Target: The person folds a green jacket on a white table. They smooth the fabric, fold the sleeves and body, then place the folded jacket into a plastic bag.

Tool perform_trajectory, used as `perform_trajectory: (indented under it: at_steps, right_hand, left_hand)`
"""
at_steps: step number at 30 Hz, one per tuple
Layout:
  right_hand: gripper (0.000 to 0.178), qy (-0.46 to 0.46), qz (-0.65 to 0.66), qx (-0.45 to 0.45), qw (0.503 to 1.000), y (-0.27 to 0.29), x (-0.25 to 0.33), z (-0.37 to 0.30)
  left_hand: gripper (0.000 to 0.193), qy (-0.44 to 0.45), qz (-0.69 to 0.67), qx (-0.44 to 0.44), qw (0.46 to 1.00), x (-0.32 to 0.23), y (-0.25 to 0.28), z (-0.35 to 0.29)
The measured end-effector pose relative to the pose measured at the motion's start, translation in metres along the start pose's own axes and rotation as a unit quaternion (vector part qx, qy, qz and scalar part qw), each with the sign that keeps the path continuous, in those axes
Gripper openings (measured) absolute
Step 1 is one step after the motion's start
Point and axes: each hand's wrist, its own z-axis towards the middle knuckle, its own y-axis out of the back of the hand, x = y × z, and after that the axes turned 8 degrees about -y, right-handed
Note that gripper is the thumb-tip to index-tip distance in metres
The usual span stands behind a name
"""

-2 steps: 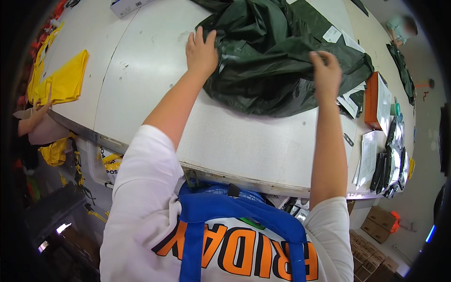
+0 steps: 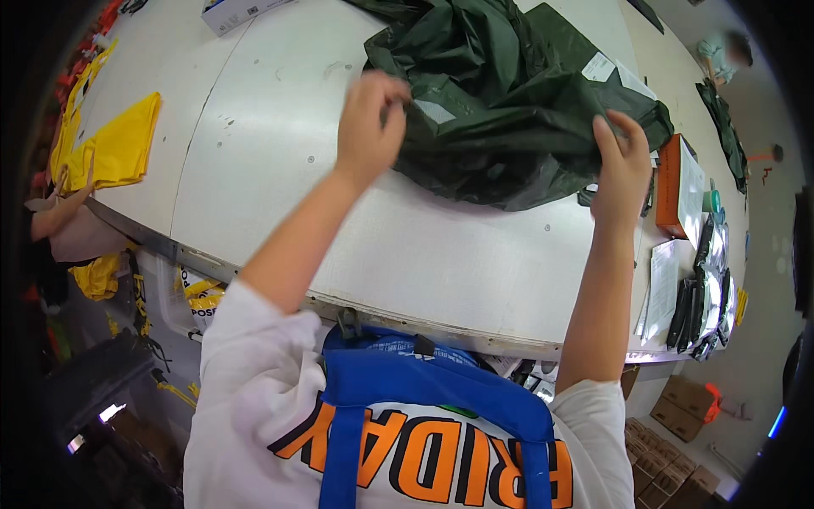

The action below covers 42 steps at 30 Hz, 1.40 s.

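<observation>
A heap of thin, shiny dark green fabric (image 2: 500,144) lies crumpled across the far part of the table, its kind unclear. My left hand (image 2: 370,127) is at the heap's left edge, fingers curled and smeared by motion, so its grip does not show. At the right side, my right hand (image 2: 621,165) has thumb and forefinger closed on the fabric's near fold. A small pale patch (image 2: 434,111) shows on the cloth beside my left hand. Behind the right part, a flat dark green piece (image 2: 555,34) carries a white label (image 2: 599,67).
The pale table (image 2: 280,195) curves around me. An orange-sided box (image 2: 670,187), paper sheets (image 2: 660,284) and black plastic packets (image 2: 708,284) sit on the right. A blue-white box (image 2: 242,12) stands far left. Another person's hand (image 2: 76,199) touches yellow cloth (image 2: 127,144).
My left hand has drawn nearer, its fingers curling from a spread pose. My right hand has moved right and slightly nearer, and the fabric has shifted, covering the papers near its right end.
</observation>
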Motion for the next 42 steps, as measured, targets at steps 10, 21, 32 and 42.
perform_trajectory:
  at_steps: [10,21,32,42]
  right_hand:
    - [0.031,-0.172,-0.234,0.480,0.827,0.009,-0.005,-0.193]
    - [0.054,0.135,-0.492,0.285,0.812,-0.023,-0.107,-0.024]
    - [0.031,0.134,-0.460,0.040,0.877,0.115,-0.114,-0.080]
    - [0.072,0.163,-0.539,0.203,0.801,-0.069,-0.193,-0.175]
  left_hand:
    - [0.036,0.410,-0.702,-0.103,0.573,-0.082,0.025,-0.125]
    - [0.052,0.291,-0.842,-0.071,0.448,-0.066,0.092,-0.157]
    - [0.045,0.540,-0.639,0.144,0.529,-0.076,0.122,-0.230]
    - [0.047,0.608,-0.731,0.002,0.311,-0.081,0.097,-0.301]
